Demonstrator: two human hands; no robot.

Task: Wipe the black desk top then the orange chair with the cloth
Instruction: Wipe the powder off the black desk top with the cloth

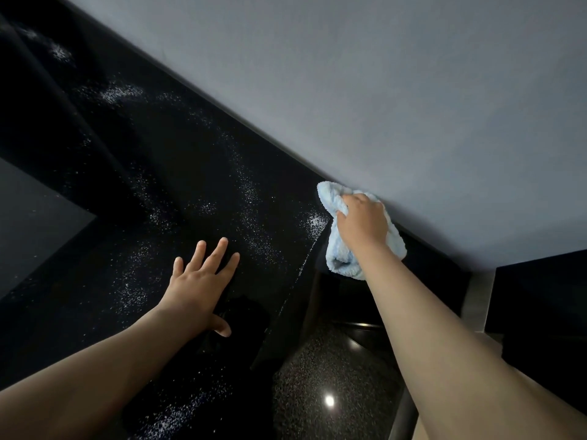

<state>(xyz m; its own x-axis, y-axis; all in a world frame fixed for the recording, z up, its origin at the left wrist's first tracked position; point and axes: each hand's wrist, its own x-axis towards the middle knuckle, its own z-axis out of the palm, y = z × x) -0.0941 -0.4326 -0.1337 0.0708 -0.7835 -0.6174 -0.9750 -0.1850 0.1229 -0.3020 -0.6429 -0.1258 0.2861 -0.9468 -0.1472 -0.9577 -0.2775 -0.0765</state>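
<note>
The glossy black counter (197, 173) runs from ten o'clock down to five o'clock along a plain grey wall (381, 90), dusted with streaks of white powder (251, 198). The left hand (200, 281) lies flat on it, fingers spread wide, holding nothing. At three o'clock the right hand (362, 220) is bunched around a fluffy light-blue cloth (336, 258), seemingly at the counter's end edge by the wall. Below is a speckled dark floor (320, 376).

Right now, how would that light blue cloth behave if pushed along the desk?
The cloth is bunched in the right hand, so probably floppy and light. Its fluffy pile would likely drag and gather the white specks, not slide.
</note>
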